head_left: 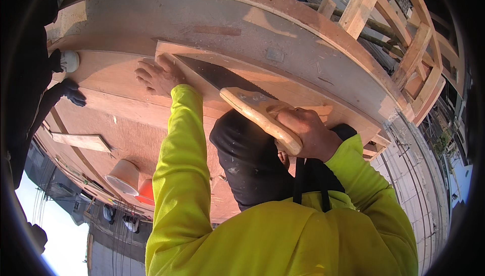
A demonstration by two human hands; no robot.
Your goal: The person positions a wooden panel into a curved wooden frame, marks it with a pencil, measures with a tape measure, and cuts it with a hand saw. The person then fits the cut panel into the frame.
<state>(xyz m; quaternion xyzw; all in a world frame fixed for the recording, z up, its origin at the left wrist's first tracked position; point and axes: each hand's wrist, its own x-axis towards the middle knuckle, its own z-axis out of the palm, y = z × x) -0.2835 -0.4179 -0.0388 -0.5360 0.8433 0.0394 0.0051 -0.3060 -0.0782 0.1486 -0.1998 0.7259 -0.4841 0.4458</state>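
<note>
The right hand's (pixel 308 130) fingers wrap the handle of the saw (pixel 247 105), likely for a firm grip; the left hand's (pixel 160 75) fingers lie spread on the board (pixel 285 85), apparently steadying it. The saw slants between them, its long axis running from the right fingers to its tip near the left thumb, teeth facing away from the person.

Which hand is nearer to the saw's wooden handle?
Right. The right hand grips the wooden handle; the left hand is apart, near the far end of the blade.
</note>
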